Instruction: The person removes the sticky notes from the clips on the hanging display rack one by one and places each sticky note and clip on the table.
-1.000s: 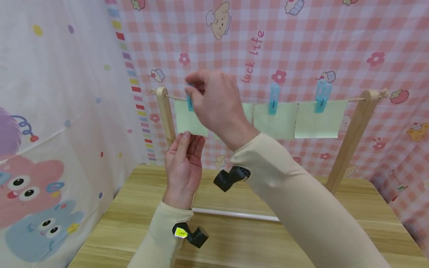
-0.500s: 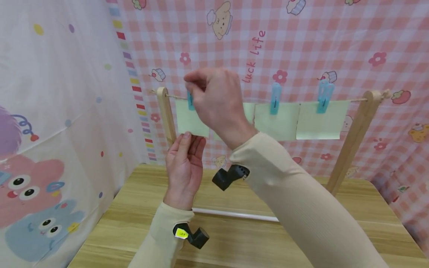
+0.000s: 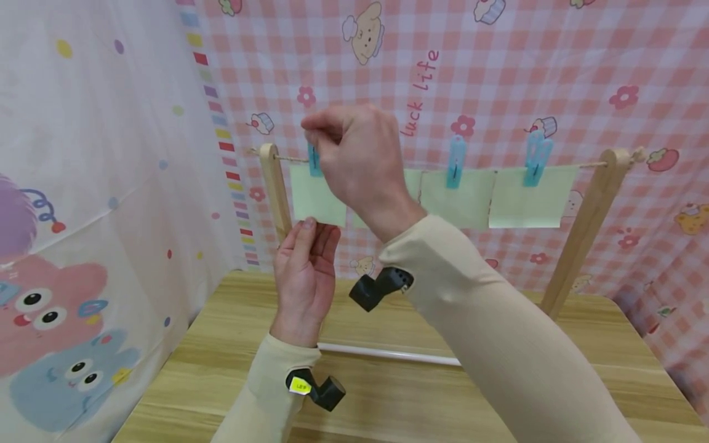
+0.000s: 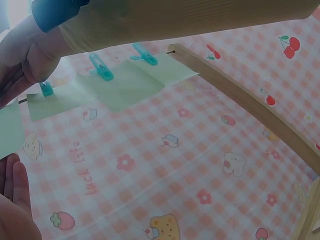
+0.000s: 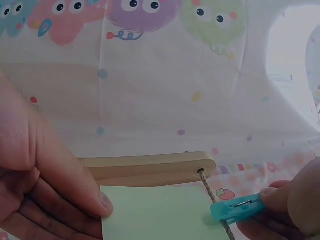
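Note:
My right hand (image 3: 362, 163) pinches the handle end of a light blue clothespin (image 5: 237, 207) between thumb and fingers. The clothespin's other end lies over the twine (image 5: 207, 187) and the top edge of the leftmost pale green paper sheet (image 3: 312, 194); whether it bites the sheet I cannot tell. Below, my left hand (image 3: 303, 280) holds that sheet's bottom edge, thumb in front and fingers behind. More green sheets (image 3: 456, 203) hang to the right along the twine, with blue clothespins (image 3: 455, 163) on them. In the head view my right hand covers part of the second sheet.
Wooden posts (image 3: 589, 227) stand at both ends of the twine, the left post (image 3: 274, 191) close to my left hand. A white rod (image 3: 388, 352) crosses low over the wooden table (image 3: 232, 369). Patterned cloth (image 3: 498, 74) hangs behind.
My right hand has risen slightly, and the pinched clothespin has moved a little upward with it. My left hand stays at the sheet's bottom edge.

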`<action>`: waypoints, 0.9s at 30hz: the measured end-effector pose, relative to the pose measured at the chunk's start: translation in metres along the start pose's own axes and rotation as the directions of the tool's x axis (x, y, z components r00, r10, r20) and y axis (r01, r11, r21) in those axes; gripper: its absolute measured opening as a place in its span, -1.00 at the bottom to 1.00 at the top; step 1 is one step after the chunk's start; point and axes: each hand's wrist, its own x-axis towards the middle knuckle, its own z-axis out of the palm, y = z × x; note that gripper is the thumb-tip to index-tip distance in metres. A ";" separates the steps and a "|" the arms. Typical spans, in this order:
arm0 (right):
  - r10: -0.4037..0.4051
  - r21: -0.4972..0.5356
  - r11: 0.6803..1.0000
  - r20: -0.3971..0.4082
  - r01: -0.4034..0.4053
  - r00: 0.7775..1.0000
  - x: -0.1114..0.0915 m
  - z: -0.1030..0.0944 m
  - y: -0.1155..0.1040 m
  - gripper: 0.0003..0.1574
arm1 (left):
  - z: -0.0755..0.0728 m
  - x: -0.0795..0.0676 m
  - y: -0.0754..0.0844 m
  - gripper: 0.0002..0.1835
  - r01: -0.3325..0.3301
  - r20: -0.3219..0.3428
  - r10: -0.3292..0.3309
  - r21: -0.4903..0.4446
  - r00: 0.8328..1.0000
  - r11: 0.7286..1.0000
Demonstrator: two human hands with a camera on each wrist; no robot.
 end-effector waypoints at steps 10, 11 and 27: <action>0.036 0.003 0.999 0.013 -0.036 0.999 0.005 -0.006 -0.005 -0.80 | 0.000 0.000 -0.001 -0.63 -0.011 0.001 0.011 0.011 1.000 1.000; 0.034 0.001 0.999 0.012 -0.034 0.999 0.005 -0.007 -0.006 -0.80 | 0.000 0.000 -0.001 -0.63 -0.010 -0.001 0.010 0.006 1.000 1.000; -0.058 0.079 0.995 -0.048 0.062 0.997 0.009 -0.021 -0.010 -0.83 | -0.003 -0.001 -0.002 -0.68 -0.018 -0.022 0.018 0.011 1.000 1.000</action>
